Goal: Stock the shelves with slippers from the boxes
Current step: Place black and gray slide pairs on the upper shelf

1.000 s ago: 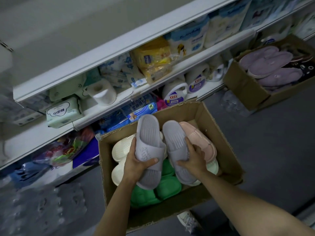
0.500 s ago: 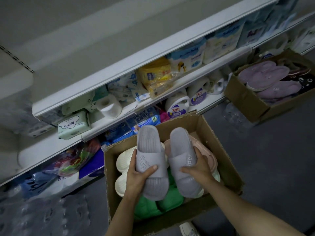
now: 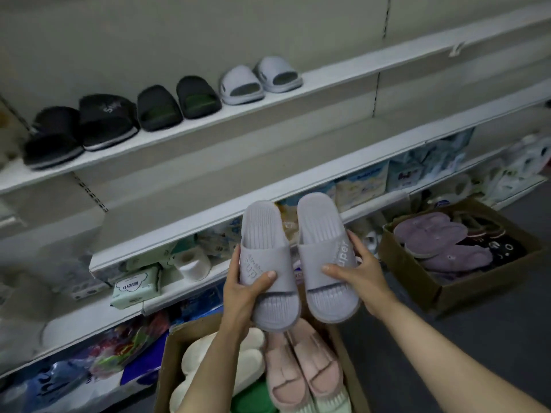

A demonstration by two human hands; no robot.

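Observation:
My left hand (image 3: 241, 293) grips one grey slipper (image 3: 265, 263) by its strap, and my right hand (image 3: 357, 275) grips its twin (image 3: 325, 254). Both slippers are held side by side, soles down, in the air above the cardboard box (image 3: 170, 365) at the bottom. That box holds pink slippers (image 3: 301, 371), cream slippers (image 3: 214, 368) and green ones (image 3: 253, 403). An upper white shelf (image 3: 328, 81) carries two black pairs (image 3: 80, 129) (image 3: 179, 102) and a light grey pair (image 3: 259, 79). The white shelf below it (image 3: 298, 150) is bare.
A second cardboard box (image 3: 423, 281) with purple slippers (image 3: 432, 236) sits on the dark floor at the right. Lower shelves hold tissue packs (image 3: 137, 286), a paper roll (image 3: 192, 263) and detergent bottles (image 3: 530, 156). Bagged goods (image 3: 119, 350) lie at floor level on the left.
Both hands have lifted the grey pair up out of the box to chest height. The view has tilted upward, bringing the upper shelf with slippers into sight.

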